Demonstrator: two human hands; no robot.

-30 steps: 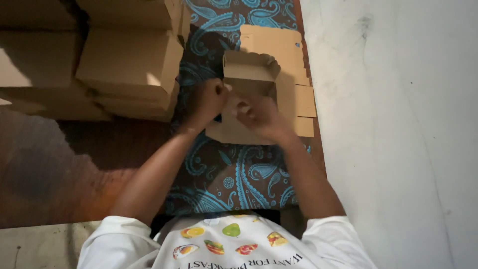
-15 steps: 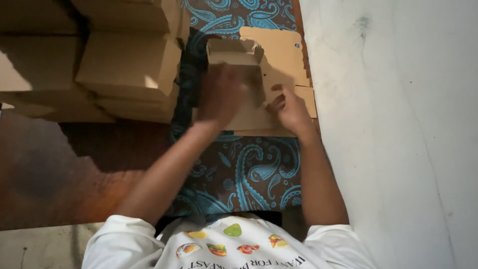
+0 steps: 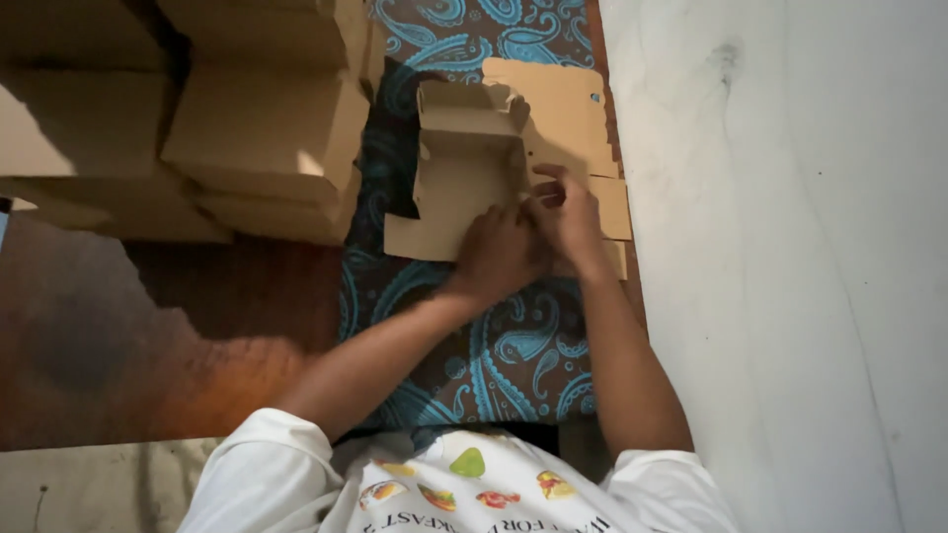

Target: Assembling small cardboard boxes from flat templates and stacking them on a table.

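A half-folded brown cardboard box (image 3: 464,163) lies on a blue paisley cloth (image 3: 513,355), its far wall and left wall standing up. My left hand (image 3: 499,255) presses on the near part of the box's floor. Beside it, my right hand (image 3: 568,212) pinches the box's right side flap, fingers curled on the cardboard edge. Under the box lie flat cardboard blanks (image 3: 573,109), sticking out to the right.
Stacks of finished brown boxes (image 3: 262,128) fill the upper left, more of them (image 3: 69,118) at the far left. A brown floor (image 3: 148,326) lies at the left, a pale marbled surface (image 3: 790,247) at the right.
Both hands have shifted nearer and to the right side of the box. The left and far walls now stand up, and the box floor is uncovered.
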